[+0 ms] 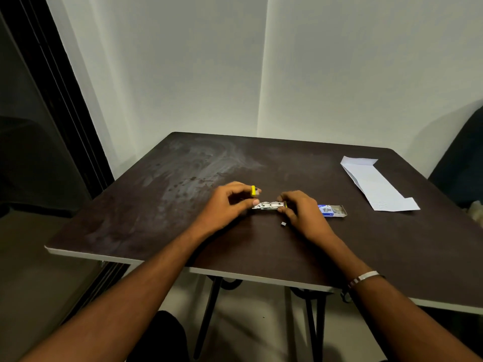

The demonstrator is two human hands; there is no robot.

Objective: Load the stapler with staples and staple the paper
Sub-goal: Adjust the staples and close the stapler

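Note:
A small stapler (268, 205) lies opened out on the dark table (156, 205), its silver metal channel facing up and a yellow part (253, 191) raised at its left end. My left hand (230, 205) grips the stapler's left end with the yellow part between its fingers. My right hand (300, 210) pinches the stapler's right end. A blue staple box (332, 210) lies open just right of my right hand. A tiny piece of staples (283, 224) rests on the table beside my right thumb. The folded white paper (376, 184) lies at the far right.
The table's near edge (261, 279) runs across below my forearms. A white wall corner rises behind the table. A dark door frame (52, 100) stands at the left, and a dark seat (462, 158) at the right edge.

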